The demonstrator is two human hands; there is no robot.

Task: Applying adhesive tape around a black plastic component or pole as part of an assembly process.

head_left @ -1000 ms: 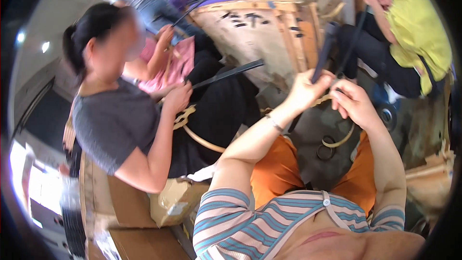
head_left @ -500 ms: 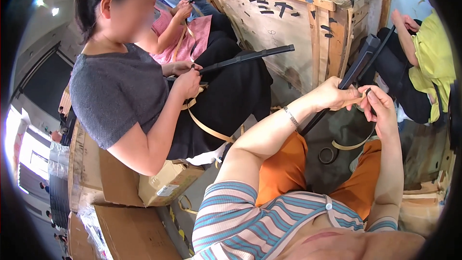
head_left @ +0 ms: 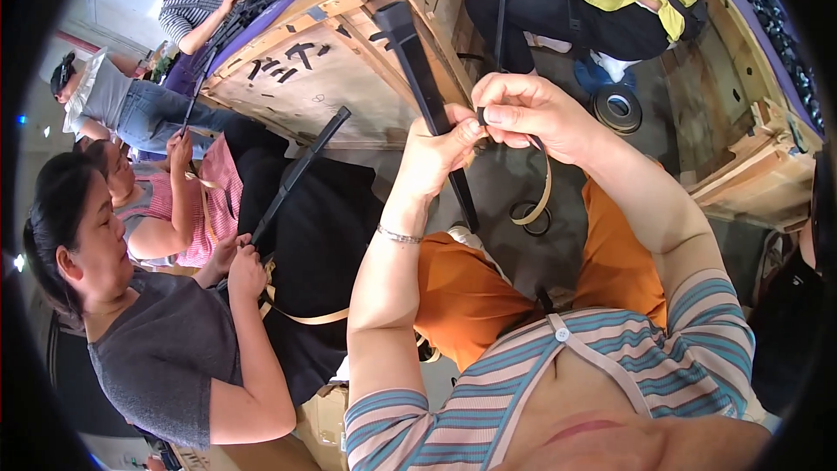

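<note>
My left hand (head_left: 429, 155) is closed around a long black bar (head_left: 417, 65), which slants from the upper left down past my wrist. Its thumb and fingertip meet my right hand's fingers at the bar's side. With thumb and forefinger my right hand (head_left: 536, 115) pinches a strip of tape (head_left: 547, 176), black on one face and tan on the other. A short black end shows at the fingertips. From there the strip hangs in a curve toward the floor. Whether its end touches the bar I cannot tell.
A small black tape ring (head_left: 542, 225) lies on the floor by my orange-trousered legs. Beyond it sits a larger black roll (head_left: 617, 109). To my left, a seated person holds another black bar (head_left: 301, 170). A wooden crate (head_left: 301, 96) stands ahead, another (head_left: 724, 78) at right.
The view has swung to the right, so the scene has shifted left. My hands have drawn close together, with the right hand's fingertips now against the left thumb. Both keep their holds.
</note>
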